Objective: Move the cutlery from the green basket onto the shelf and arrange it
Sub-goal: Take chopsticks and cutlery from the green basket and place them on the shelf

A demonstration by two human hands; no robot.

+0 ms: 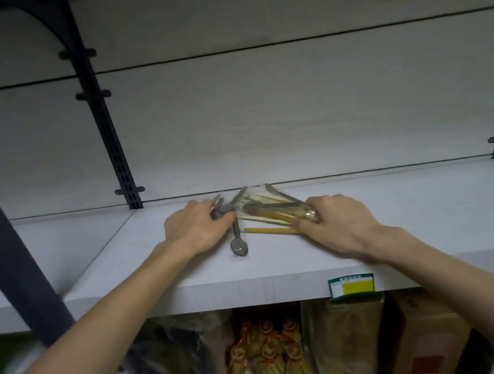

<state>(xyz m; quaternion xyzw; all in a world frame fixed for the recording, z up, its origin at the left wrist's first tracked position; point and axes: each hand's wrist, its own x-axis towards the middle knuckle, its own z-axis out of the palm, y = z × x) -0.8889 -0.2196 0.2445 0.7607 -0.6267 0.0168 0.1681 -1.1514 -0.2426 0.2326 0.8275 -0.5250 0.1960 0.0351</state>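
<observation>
Cutlery pile (pixel 262 208): it lies on the shelf (pixel 405 213), near the back wall, between my two hands; a tangle of grey metal pieces and wood-coloured sticks, fanned out and crossing one another.
Spoon (pixel 239 243): it lies apart from the fan, bowl towards me, handle running back into the pile; its long axis goes front to back.
Loose stick (pixel 270 231): it lies crosswise, left to right, just in front of the pile, its right end at my right fingertips.
Left hand (pixel 196 232): palm down at the left edge of the pile, fingers curled around grey handles; the spoon lies just to its right.
Right hand (pixel 338 221): palm down at the right edge, fingers pinching the bundled ends of the sticks, which seem wrapped in clear film.
What the move turns on: I judge the spoon is closer to my left hand and the loose stick to my right; the two lie at right angles, so one must be turned to line up.
Green basket: I cannot see it from here.
Below: bags and boxes (pixel 344 342) on the lower shelf.
</observation>
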